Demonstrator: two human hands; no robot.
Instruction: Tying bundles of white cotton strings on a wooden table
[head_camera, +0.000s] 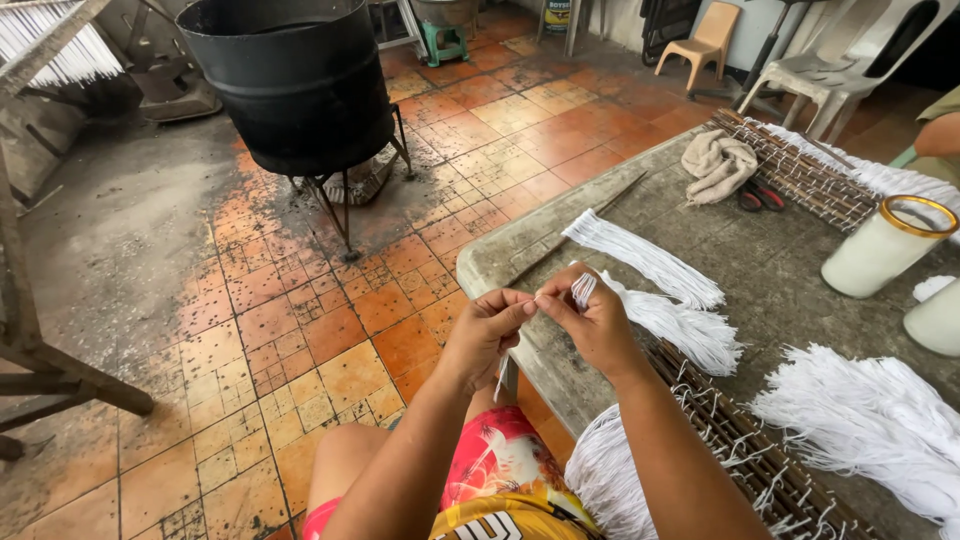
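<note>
White string (583, 290) sits pinched between our left hand (487, 332) and right hand (594, 325) above the desk (520, 245) edge, fingers closed on it, so we do best keeping the strands taut and even, near the bundles (650, 262).

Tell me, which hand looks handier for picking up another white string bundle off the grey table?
Probably the right hand. It already holds a bunch of white strings and hovers beside the white string bundles on the grey stone table. The left hand sits off the table's edge.
</note>
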